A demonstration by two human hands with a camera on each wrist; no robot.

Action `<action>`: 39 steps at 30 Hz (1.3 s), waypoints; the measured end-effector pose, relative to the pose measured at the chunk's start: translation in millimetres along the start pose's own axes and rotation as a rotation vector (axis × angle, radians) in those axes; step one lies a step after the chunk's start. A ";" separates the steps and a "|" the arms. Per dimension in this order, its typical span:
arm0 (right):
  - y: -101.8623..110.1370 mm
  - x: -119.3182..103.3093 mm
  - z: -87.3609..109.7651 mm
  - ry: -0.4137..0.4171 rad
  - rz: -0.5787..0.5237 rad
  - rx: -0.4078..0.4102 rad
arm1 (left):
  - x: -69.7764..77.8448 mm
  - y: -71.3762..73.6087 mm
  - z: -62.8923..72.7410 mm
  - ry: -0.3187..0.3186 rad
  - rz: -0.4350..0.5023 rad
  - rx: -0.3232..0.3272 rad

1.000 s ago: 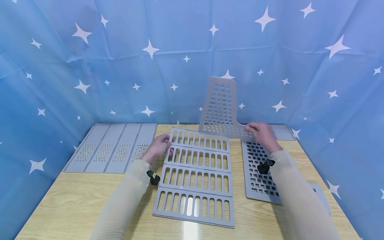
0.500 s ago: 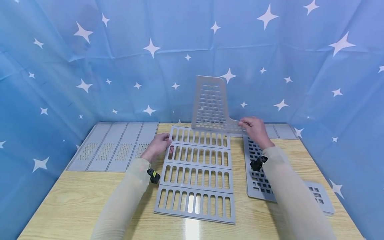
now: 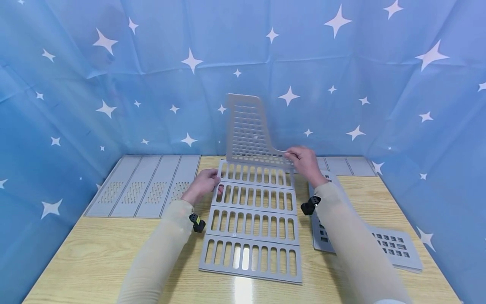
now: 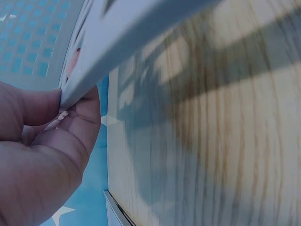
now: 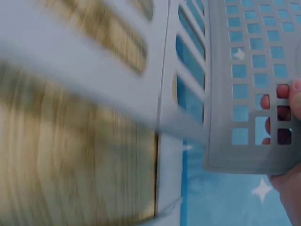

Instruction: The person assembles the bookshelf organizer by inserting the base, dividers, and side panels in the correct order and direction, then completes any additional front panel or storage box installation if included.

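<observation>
Pinched in my left hand (image 3: 203,185) is the far left corner of a grey slotted panel (image 3: 253,212), made of several joined strips. In the left wrist view, thumb and fingers close on the corner of this panel (image 4: 117,44), which is raised off the table. My right hand (image 3: 303,164) pinches the lower right arm of a grey L-shaped panel (image 3: 264,126) with small square holes. That panel stands upright along the slotted panel's far edge. In the right wrist view, fingertips show through holes of the L-shaped panel (image 5: 244,157), whose lower edge meets the slotted panel (image 5: 162,94).
On the left lie grey strips (image 3: 130,169) with small hole patterns, side by side. A perforated panel (image 3: 322,245) lies under my right forearm, beside another holed piece (image 3: 411,249). Plain grey pieces (image 3: 336,165) lie at the back right. A starred blue curtain (image 3: 152,84) surrounds the wooden table (image 3: 95,253).
My right hand has moved left with the L-shaped panel, bringing it over the slotted panel's far edge. The left hand keeps its hold, and the slotted panel has shifted slightly right.
</observation>
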State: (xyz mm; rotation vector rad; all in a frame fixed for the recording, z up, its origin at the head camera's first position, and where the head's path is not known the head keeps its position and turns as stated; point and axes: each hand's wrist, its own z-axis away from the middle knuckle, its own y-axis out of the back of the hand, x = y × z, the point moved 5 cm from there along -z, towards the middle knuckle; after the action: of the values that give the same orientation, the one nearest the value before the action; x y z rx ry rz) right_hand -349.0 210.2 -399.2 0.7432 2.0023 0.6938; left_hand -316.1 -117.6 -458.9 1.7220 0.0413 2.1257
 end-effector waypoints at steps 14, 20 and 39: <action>-18.4 -19.3 -16.2 0.027 -0.007 0.016 | -1.2 2.6 0.6 -0.033 -0.111 0.020; -25.0 -15.8 -22.0 0.058 -0.006 0.007 | -2.6 -1.9 1.6 -0.050 -0.393 0.045; -36.9 6.6 -17.9 -0.175 -0.045 -0.259 | -6.8 -28.2 41.6 -0.110 -0.927 -0.134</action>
State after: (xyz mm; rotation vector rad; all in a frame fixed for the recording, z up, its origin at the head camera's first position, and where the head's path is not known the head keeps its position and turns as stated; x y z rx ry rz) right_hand -376.2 186.9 -420.4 0.5810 1.7253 0.8145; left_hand -267.6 -103.3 -462.8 1.3438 0.5390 1.3118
